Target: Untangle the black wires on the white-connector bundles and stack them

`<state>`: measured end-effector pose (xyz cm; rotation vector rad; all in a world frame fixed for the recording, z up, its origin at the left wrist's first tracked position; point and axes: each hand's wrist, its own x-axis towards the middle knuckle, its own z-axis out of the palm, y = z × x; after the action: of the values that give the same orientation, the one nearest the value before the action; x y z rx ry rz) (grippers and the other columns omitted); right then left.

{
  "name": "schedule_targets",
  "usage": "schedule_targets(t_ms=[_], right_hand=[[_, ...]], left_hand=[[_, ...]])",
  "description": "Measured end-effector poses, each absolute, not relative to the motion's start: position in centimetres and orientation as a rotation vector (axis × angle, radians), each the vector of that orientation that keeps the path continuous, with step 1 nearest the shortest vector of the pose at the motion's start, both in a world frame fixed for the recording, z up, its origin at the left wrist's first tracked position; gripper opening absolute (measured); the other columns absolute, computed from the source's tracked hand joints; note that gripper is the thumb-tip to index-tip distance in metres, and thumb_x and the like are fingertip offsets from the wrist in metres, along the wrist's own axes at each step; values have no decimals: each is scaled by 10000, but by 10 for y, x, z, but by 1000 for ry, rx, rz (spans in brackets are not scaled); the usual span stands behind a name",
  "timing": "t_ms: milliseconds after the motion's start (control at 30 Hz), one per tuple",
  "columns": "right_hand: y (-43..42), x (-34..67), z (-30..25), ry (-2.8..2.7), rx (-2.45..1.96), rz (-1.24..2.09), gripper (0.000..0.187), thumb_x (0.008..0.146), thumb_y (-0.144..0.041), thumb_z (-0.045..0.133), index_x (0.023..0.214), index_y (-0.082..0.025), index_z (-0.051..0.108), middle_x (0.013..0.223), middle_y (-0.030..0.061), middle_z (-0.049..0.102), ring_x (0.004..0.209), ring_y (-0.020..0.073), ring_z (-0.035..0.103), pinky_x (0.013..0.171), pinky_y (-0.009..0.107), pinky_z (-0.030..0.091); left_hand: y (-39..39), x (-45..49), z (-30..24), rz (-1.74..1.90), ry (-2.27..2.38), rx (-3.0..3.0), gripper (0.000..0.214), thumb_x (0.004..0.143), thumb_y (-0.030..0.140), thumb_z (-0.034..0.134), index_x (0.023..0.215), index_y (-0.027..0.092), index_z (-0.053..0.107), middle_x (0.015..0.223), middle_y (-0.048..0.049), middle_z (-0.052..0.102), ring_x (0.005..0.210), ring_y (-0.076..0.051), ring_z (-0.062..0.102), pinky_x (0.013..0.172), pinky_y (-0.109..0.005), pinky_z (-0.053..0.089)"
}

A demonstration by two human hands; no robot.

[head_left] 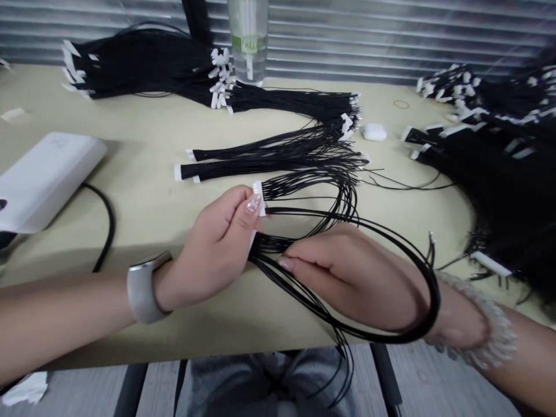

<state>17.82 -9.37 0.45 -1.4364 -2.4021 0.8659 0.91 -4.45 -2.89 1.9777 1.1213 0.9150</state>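
My left hand [217,246] pinches a white connector [258,197] of a black wire harness [347,231], thumb on top, over the near part of the pale table [143,174]. My right hand [347,275] is closed on the harness wires just right of the connector. The thin black wires loop over my right wrist and hang past the table's front edge. A grey band sits on my left wrist and a beaded bracelet on my right.
Finished harnesses [269,162] lie in a row behind my hands. Big piles of black harnesses lie at the back left [143,66] and at the right [499,162]. A white device [43,176] with a black cable sits left. A clear bottle [248,37] and a small white case [374,132] stand behind.
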Motion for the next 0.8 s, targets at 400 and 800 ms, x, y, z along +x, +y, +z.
schedule_targets(t_ms=[400,800], right_hand=[[-93,176,-1,-2289,-1381,986,364,876,-303,387,558,-130,343,493,-54,265,469,20,228,444,161,200],[-89,179,2,-2475,-1395,754,185,770,-118,441,589,-141,467,553,-63,444,535,16,359,513,163,273]], left_hand=[[-47,7,-28,870,1136,2003,300,906,329,310,665,185,413,576,9,454,486,-95,376,425,-228,305],[-45,8,-28,859,1121,2031,320,911,337,300,652,182,406,582,18,431,502,-91,372,447,-224,313]])
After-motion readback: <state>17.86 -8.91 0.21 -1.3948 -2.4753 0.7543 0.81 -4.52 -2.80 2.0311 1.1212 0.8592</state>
